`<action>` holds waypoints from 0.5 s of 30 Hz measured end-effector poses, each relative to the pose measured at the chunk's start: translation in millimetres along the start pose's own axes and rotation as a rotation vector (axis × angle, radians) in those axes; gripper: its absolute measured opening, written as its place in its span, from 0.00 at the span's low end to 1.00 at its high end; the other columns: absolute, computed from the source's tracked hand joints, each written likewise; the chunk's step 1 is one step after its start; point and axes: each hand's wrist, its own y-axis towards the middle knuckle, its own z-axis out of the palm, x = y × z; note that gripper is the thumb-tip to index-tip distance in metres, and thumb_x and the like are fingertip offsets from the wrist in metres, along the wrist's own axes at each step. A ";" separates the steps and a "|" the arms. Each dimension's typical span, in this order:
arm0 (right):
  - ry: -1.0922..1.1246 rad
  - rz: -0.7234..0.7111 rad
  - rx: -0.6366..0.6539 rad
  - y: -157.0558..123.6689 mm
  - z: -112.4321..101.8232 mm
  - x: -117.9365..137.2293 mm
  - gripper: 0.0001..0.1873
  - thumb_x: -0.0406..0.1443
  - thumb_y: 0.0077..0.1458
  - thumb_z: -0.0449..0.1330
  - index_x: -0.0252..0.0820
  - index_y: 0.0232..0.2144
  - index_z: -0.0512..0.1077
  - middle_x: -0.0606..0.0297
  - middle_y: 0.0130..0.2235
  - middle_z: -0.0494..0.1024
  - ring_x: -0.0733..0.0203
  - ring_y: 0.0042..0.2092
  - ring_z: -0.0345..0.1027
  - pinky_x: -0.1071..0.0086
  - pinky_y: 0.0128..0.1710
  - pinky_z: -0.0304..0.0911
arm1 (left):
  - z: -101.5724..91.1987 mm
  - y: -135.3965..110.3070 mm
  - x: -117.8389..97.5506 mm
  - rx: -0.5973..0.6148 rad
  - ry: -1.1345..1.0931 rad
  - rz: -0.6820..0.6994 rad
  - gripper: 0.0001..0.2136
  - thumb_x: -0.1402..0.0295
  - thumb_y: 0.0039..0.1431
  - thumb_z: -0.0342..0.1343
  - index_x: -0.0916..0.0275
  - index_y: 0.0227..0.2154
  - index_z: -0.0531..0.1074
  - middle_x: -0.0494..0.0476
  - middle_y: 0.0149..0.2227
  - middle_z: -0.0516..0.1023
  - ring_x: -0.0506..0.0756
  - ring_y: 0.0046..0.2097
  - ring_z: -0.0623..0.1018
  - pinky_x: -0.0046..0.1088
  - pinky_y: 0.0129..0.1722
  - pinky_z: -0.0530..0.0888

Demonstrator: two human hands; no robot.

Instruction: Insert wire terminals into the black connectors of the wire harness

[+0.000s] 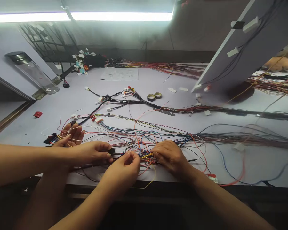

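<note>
A loose tangle of thin coloured wires [144, 137] lies spread across the white bench [254, 163]. My left hand [124, 166] is at the near edge, its fingers pinched together on a few of the wires. My right hand [171, 157] lies knuckles up just to its right, fingers curled down onto the same bunch beside some yellow wires [147, 155]. A co-worker's hand [93, 152] reaches in from the left and grips a small black connector [111, 150] right next to my left hand. That person's other hand [72, 132] rests on wires further left.
Two tape rolls [154, 96] sit mid-bench by a taped black harness [124, 100]. A red connector [37, 114] lies at the left and a paper sheet [120, 74] at the back. A tilted white board [244, 48] rises at the right, a clear tube [33, 72] at the left.
</note>
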 end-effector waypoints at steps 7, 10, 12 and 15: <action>-0.001 -0.002 -0.008 -1.6 0.8 -1.1 0.07 0.31 0.63 0.55 0.41 0.41 0.73 0.63 0.36 0.79 0.60 0.40 0.70 0.63 0.43 0.58 | 4.7 0.7 4.0 0.004 -0.161 0.019 0.13 0.56 0.52 0.60 0.60 0.33 0.70 0.53 0.32 0.77 0.53 0.32 0.72 0.27 0.30 0.65; -0.008 -0.003 -0.020 -0.6 -0.3 0.3 0.07 0.31 0.63 0.56 0.41 0.41 0.73 0.62 0.36 0.80 0.59 0.40 0.71 0.63 0.43 0.58 | -1.5 0.8 3.9 -0.034 -0.148 0.003 0.12 0.58 0.51 0.62 0.59 0.32 0.71 0.51 0.30 0.76 0.52 0.32 0.72 0.26 0.29 0.66; -0.006 -0.004 -0.030 0.0 -0.8 0.7 0.07 0.31 0.63 0.55 0.41 0.41 0.73 0.62 0.36 0.80 0.59 0.40 0.71 0.63 0.43 0.59 | -7.6 1.2 2.0 -0.031 -0.188 -0.012 0.12 0.58 0.50 0.63 0.60 0.32 0.71 0.51 0.30 0.77 0.53 0.33 0.74 0.26 0.32 0.68; -0.002 -0.003 -0.031 -0.1 -0.8 0.1 0.07 0.32 0.63 0.55 0.41 0.41 0.74 0.62 0.35 0.80 0.59 0.40 0.72 0.63 0.42 0.59 | -3.2 1.1 0.0 0.008 -0.294 -0.031 0.12 0.57 0.51 0.62 0.60 0.29 0.71 0.54 0.30 0.77 0.53 0.33 0.75 0.29 0.34 0.72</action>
